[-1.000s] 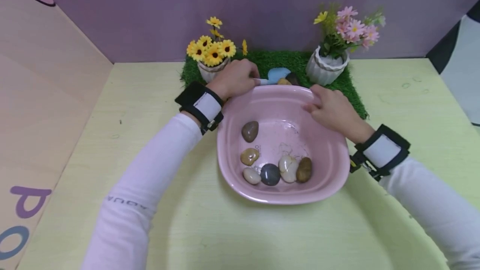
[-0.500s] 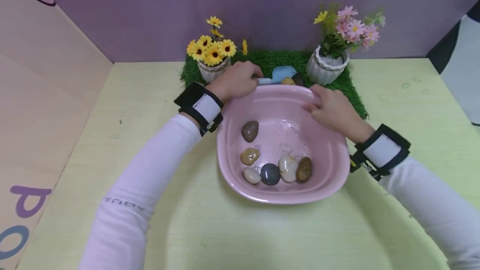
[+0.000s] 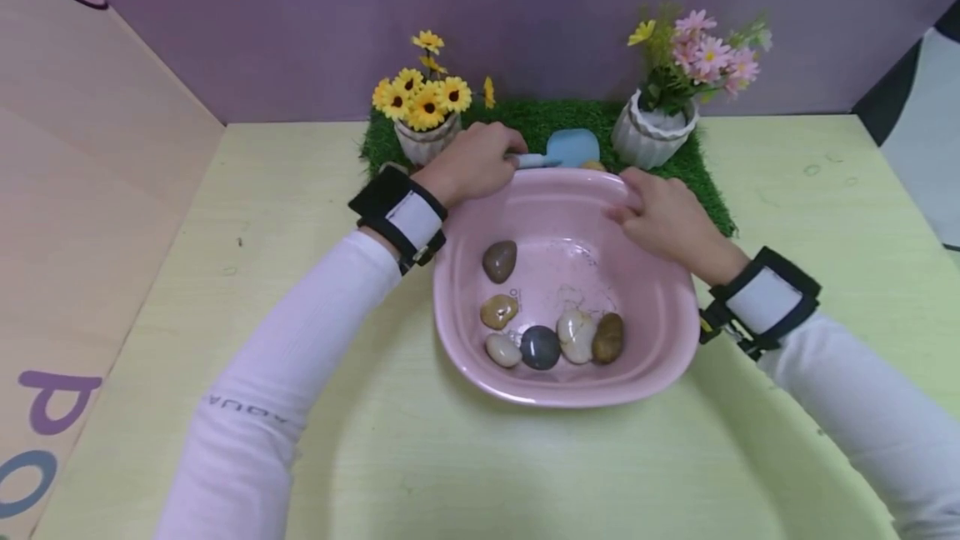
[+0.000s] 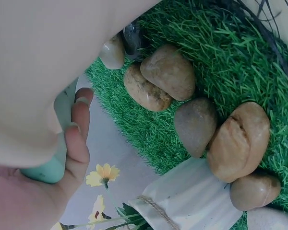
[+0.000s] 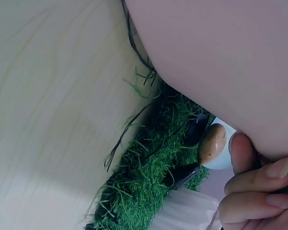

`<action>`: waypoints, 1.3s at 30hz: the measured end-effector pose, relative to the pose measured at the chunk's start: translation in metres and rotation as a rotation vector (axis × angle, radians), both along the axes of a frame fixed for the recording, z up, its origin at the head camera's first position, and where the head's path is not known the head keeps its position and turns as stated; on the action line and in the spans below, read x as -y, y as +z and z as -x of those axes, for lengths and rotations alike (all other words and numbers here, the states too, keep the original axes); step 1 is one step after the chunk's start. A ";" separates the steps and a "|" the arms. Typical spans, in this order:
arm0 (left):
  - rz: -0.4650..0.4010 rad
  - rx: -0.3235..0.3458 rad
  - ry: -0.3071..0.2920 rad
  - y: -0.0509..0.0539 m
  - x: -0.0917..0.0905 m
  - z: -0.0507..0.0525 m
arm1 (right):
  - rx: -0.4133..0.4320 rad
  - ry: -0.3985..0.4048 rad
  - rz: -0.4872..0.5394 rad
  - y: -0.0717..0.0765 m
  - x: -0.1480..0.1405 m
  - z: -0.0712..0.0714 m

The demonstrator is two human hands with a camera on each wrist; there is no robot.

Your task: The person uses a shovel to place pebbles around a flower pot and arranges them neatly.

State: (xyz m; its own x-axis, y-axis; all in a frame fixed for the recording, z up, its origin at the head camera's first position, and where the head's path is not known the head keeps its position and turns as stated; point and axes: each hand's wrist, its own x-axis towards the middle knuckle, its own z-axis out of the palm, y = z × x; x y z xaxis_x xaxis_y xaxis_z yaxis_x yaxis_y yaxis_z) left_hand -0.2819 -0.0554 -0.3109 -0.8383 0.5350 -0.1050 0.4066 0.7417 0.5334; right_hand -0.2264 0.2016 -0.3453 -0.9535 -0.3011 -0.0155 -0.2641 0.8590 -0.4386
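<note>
My left hand grips the handle of a light blue toy shovel behind the far rim of a pink basin. In the left wrist view, my fingers curl round its teal-looking handle. Against the blade lies a brown stone, mostly hidden by the rim in the head view. My right hand holds the basin's far right rim, thumb inside. Several wet stones lie in the basin, among them a dark grey stone and a white stone.
Behind the basin lies a green grass mat. On it stand a pot of yellow flowers and a pot of pink flowers. Several stones, including a tan stone, lie on the mat by the left pot. A purple backdrop rises behind.
The shovel has shifted a little to the right, and the tan stone by its blade has moved right too. A dark stone there has dropped from the head view. My right hand and basin stay put.
</note>
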 end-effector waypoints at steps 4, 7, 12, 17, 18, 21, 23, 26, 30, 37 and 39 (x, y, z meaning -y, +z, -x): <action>-0.009 -0.043 -0.003 -0.001 -0.001 0.000 | -0.012 -0.001 -0.006 -0.001 0.000 0.000; -0.027 -0.082 0.016 0.000 -0.001 -0.001 | -0.016 -0.002 -0.008 -0.001 0.000 0.001; -0.086 -0.130 0.085 0.005 0.002 -0.004 | -0.015 0.002 0.000 -0.001 0.000 0.000; -0.175 -0.205 0.155 0.008 0.006 -0.003 | -0.010 -0.005 -0.009 0.000 0.000 0.000; -0.193 -0.216 0.173 0.008 0.007 -0.003 | -0.010 -0.007 -0.012 0.000 0.000 0.000; -0.261 -0.238 0.197 0.007 0.012 -0.003 | -0.005 -0.011 -0.013 0.000 0.000 0.000; -0.320 -0.242 0.186 0.006 0.017 -0.003 | -0.005 -0.010 -0.012 0.000 0.000 0.000; -0.405 -0.248 0.142 0.006 0.025 -0.004 | -0.002 -0.007 -0.013 0.000 0.001 0.000; -0.517 -0.183 0.073 0.011 0.034 -0.003 | -0.004 -0.008 -0.017 0.000 0.001 0.000; -0.450 -0.049 -0.068 0.028 0.056 -0.007 | -0.011 -0.015 -0.007 0.000 0.000 0.001; -0.351 0.006 -0.109 0.034 0.060 -0.010 | -0.009 -0.014 -0.005 -0.001 0.000 0.001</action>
